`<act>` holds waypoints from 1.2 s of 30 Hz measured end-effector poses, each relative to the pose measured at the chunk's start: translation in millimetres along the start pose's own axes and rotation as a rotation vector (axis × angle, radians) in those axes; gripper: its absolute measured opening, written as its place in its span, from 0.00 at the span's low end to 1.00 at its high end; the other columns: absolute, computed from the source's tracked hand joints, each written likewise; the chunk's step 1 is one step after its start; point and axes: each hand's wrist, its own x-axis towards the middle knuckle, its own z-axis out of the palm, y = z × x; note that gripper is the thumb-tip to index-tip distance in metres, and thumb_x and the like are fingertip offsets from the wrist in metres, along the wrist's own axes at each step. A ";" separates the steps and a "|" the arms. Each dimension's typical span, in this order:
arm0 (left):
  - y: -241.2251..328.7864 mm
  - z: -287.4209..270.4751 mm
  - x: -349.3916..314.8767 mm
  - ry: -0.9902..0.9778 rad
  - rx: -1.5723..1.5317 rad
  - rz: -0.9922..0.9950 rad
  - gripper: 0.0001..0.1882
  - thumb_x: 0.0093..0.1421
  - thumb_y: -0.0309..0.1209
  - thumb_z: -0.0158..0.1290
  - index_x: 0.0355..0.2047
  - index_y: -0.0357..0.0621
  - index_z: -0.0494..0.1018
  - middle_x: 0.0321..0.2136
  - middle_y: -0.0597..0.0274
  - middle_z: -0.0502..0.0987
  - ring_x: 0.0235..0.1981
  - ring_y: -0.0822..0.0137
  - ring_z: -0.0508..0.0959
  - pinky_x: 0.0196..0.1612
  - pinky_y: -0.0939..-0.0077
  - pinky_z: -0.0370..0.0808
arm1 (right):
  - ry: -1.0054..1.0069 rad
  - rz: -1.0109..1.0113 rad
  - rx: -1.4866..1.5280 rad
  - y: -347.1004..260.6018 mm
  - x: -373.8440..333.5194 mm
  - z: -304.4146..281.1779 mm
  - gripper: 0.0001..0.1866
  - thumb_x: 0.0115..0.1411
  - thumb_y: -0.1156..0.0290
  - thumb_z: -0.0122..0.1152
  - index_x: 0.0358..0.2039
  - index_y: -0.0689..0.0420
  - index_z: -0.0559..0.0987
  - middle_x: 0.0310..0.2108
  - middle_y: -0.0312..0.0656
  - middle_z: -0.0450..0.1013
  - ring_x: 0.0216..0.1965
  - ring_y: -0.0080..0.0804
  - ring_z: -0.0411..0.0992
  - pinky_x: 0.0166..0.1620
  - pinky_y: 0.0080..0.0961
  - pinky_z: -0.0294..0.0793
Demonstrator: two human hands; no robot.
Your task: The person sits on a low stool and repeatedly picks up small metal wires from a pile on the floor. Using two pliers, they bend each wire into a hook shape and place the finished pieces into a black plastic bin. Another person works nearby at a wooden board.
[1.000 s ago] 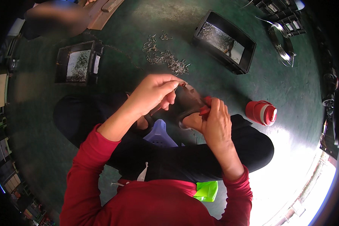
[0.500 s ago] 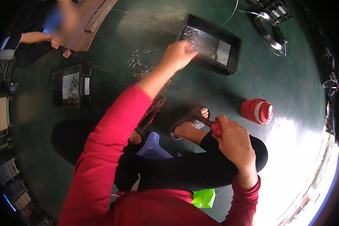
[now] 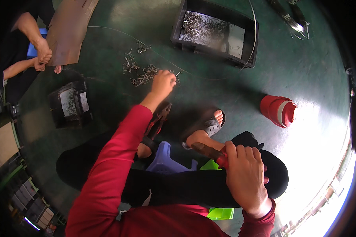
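Above the floor, my left hand [image 3: 163, 83] is closed, with a small bent wire hook [image 3: 178, 74] at its fingertips. Just left of it lies a loose pile of similar wire hooks [image 3: 145, 74]. My right hand [image 3: 245, 173] is wrapped round the red handles of a pair of pliers [image 3: 208, 151], over my right leg. The jaws point left, and nothing shows between them. Beside my left foot rests another red-handled tool [image 3: 159, 119], its lower part partly hidden by my sleeve.
A black crate [image 3: 215, 53] ahead holds several hooks; a smaller one [image 3: 83, 114] is at left. A red jug [image 3: 279, 110] stands right, a wire coil [image 3: 294, 23] far right. A thin wire [image 3: 154, 50] arcs across. A purple stool [image 3: 166, 160] is below; a co-worker [image 3: 41, 49] sits far left.
My left hand has come back from the large crate to beside the hook pile. My right hand has lowered slightly with the pliers. The view has shifted, and the co-worker's hands show more fully.
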 end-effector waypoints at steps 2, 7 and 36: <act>8.7 16.6 -6.3 -0.008 0.097 0.084 0.10 0.44 0.33 0.65 0.26 0.52 0.75 0.33 0.69 0.73 0.41 0.62 0.71 0.41 0.64 0.69 | -0.012 0.012 0.009 -2.1 3.4 -1.1 0.18 0.52 0.75 0.57 0.45 0.60 0.71 0.31 0.44 0.69 0.36 0.41 0.69 0.46 0.36 0.65; 14.6 28.7 -2.6 0.022 0.193 0.082 0.07 0.47 0.31 0.63 0.24 0.52 0.75 0.33 0.69 0.73 0.40 0.61 0.71 0.39 0.62 0.68 | -0.015 0.027 0.002 -3.3 6.3 -2.0 0.17 0.53 0.75 0.57 0.45 0.60 0.71 0.31 0.44 0.69 0.37 0.41 0.68 0.46 0.35 0.64; 158.6 -279.2 -143.3 0.017 -1.287 -0.384 0.11 0.62 0.25 0.52 0.43 0.35 0.76 0.26 0.62 0.77 0.22 0.77 0.76 0.25 0.83 0.74 | -0.001 -0.257 0.803 -50.6 -3.0 -7.3 0.16 0.59 0.67 0.62 0.43 0.64 0.74 0.26 0.43 0.75 0.28 0.29 0.71 0.36 0.27 0.71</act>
